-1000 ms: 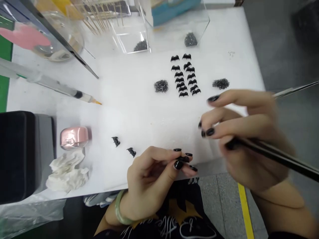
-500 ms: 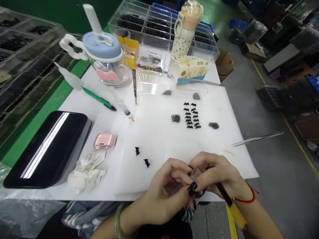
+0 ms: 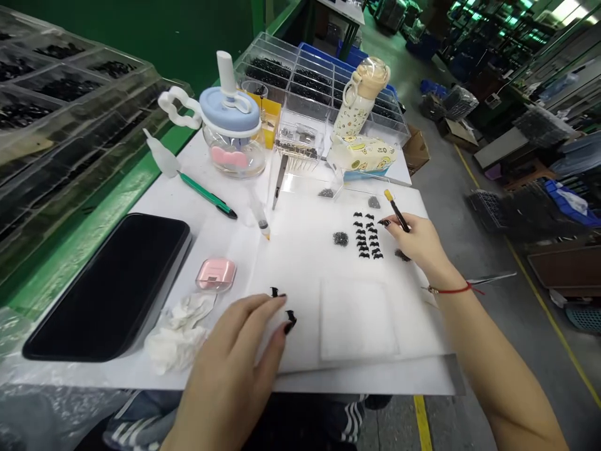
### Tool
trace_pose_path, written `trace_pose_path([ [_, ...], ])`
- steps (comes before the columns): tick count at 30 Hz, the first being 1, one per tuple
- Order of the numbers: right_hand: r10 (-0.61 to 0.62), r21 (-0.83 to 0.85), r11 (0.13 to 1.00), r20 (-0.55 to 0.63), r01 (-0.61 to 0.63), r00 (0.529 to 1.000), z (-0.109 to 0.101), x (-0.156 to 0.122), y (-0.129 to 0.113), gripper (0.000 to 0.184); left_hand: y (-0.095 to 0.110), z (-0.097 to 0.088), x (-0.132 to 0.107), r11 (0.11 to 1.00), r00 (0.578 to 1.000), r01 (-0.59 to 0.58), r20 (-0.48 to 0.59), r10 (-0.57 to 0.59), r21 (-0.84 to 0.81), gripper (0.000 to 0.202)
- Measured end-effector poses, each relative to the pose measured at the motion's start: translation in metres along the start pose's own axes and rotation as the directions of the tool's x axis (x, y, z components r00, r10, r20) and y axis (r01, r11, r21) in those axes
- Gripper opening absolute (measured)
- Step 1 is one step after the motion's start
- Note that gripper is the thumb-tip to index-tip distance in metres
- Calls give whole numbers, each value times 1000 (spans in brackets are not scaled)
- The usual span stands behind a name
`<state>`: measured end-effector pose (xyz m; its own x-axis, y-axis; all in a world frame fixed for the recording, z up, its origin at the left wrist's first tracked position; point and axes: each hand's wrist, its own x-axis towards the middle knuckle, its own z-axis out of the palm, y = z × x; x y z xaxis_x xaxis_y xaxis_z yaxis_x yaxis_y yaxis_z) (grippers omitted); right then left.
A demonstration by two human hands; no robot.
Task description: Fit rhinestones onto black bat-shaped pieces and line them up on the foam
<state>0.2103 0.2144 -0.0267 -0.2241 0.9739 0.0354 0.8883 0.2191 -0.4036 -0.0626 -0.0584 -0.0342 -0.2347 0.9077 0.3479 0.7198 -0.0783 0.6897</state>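
My left hand (image 3: 235, 357) reaches over the front of the white foam mat (image 3: 305, 263), thumb and fingers apart. Its thumb touches or nearly touches one black bat-shaped piece (image 3: 290, 316); a second such piece (image 3: 274, 292) lies by the index fingertip. At the right, my right hand (image 3: 417, 244) is closed round a black pen-like stick (image 3: 399, 216) with a yellow end pointing up and away. Its fingertips are beside two columns of small black bat-shaped pieces (image 3: 360, 238). Whether they also pinch a piece is too small to tell. A thin translucent square (image 3: 359, 322) lies at the mat's front.
Small dark bead piles (image 3: 340, 238) dot the mat. Leftward are a green pen (image 3: 206, 194), a syringe (image 3: 260, 216), a pink case (image 3: 216, 274), crumpled tissue (image 3: 176, 338) and a black tablet-like device (image 3: 110, 285). Behind stand a blue-lidded jug (image 3: 230, 113), a bottle (image 3: 359, 103) and compartment trays (image 3: 291, 94).
My hands were together at the front edge and have parted. The left moved left to the two loose pieces; the right went forward to the columns, its stick now pointing away. The view has shifted.
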Motion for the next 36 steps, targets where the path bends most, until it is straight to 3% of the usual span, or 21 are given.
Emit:
trace_pose_path([
  [6, -11, -169, 986, -88, -4, 996, 23, 20, 12, 29, -19, 19, -3, 963, 999, 11, -34, -2, 270, 25],
  [11, -100, -133, 988, -146, 81, 984, 18, 17, 18, 28, -17, 26, 5, 953, 999, 10, -34, 1, 301, 19],
  [15, -184, 43, 978, -291, 205, 939, 0, -6, 14, 28, -17, 24, 6, 965, 999, -4, -35, 13, 263, 14],
  [17, -213, 189, 939, -340, 288, 916, -9, -22, 5, 36, -18, 24, 7, 976, 999, -21, -37, 30, 219, 13],
  [19, -229, 345, 875, -324, 340, 918, -14, -39, -9, 49, -18, 24, 10, 985, 999, -24, -41, 32, 171, 15],
  [22, -226, 531, 793, -201, 300, 953, -14, -60, -35, 50, -15, 20, 14, 992, 998, -14, -59, 21, 122, 16],
  [25, -263, 611, 762, -11, 215, 965, -7, -71, -57, 41, -1, 11, 17, 998, 999, 0, -45, -3, -66, 21],
  [28, -265, 586, 797, 117, 149, 957, 1, -72, -68, 20, 21, 11, 18, 909, 995, 63, 98, -25, -411, 27],
  [30, -232, 556, 823, 141, 117, 962, 6, -72, -70, 11, 36, 20, 18, 800, 985, 72, 170, 38, -595, 30],
  [32, -197, 536, 839, 130, 98, 972, 11, -73, -70, 9, 46, 35, 20, 691, 978, -12, 137, 160, -723, 34],
  [34, -171, 529, 844, 106, 90, 980, 15, -76, -70, 9, 52, 49, 21, 594, 964, -51, 117, 241, -803, 36],
  [36, -137, 535, 840, 50, 89, 989, 18, -81, -71, 9, 53, 58, 22, 532, 956, -13, 145, 255, -847, 33],
])
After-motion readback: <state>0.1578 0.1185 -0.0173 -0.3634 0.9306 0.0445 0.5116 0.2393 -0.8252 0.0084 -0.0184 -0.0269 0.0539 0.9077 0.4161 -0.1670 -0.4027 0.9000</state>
